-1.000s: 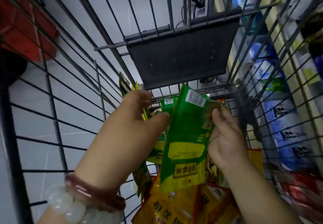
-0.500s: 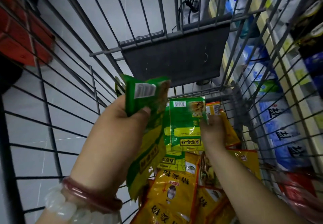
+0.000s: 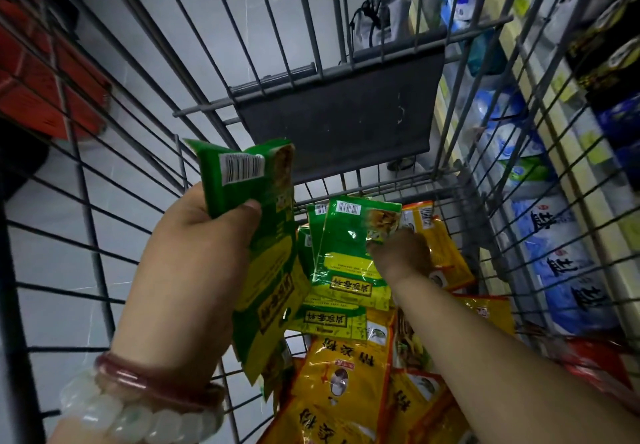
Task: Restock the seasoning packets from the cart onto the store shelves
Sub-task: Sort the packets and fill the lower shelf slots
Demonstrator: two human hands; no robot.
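This is looking like a grocery shop aisle: a wire shopping cart (image 3: pixel 346 48) is standing on pale floor tiles (image 3: pixel 55 263). At about two o'clock, store shelves (image 3: pixel 526 73) with yellow price tags (image 3: pixel 562 85) are holding stacked blue-and-white bags (image 3: pixel 568 270), and seasoning packets (image 3: pixel 346 374) are lying piled in the cart.

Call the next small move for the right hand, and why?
Probably lift the green packet up and over to the stack of green packets in the left hand: the right hand already pinches its upper corner, still down in the cart.
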